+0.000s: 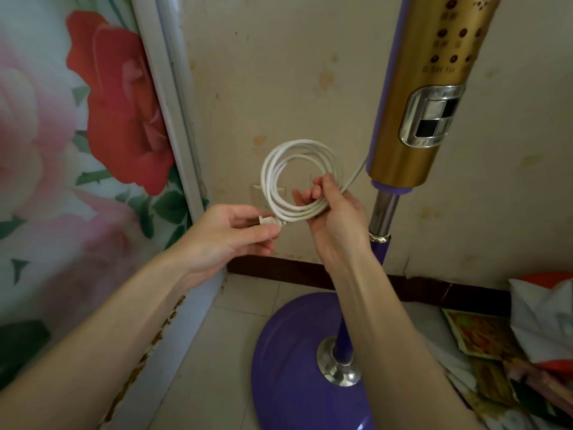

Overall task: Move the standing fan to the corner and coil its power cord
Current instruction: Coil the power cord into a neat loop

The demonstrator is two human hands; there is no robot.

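The standing fan stands close to the wall corner: its gold control column (424, 97) rises at the right, over a chrome pole and a round purple base (291, 361) on the tiled floor. The white power cord (279, 178) is wound into several loops in front of the wall, and one strand runs from them to the bottom of the column. My right hand (331, 212) grips the loops at their lower right. My left hand (229, 234) pinches the white plug (267, 220) at the cord's end, just below the loops.
A sliding door with a large rose print (117, 107) and a pale frame fills the left. A dark skirting board (310, 274) runs along the stained wall. Papers, a printed card and a white and orange bag (539, 324) lie on the floor at the right.
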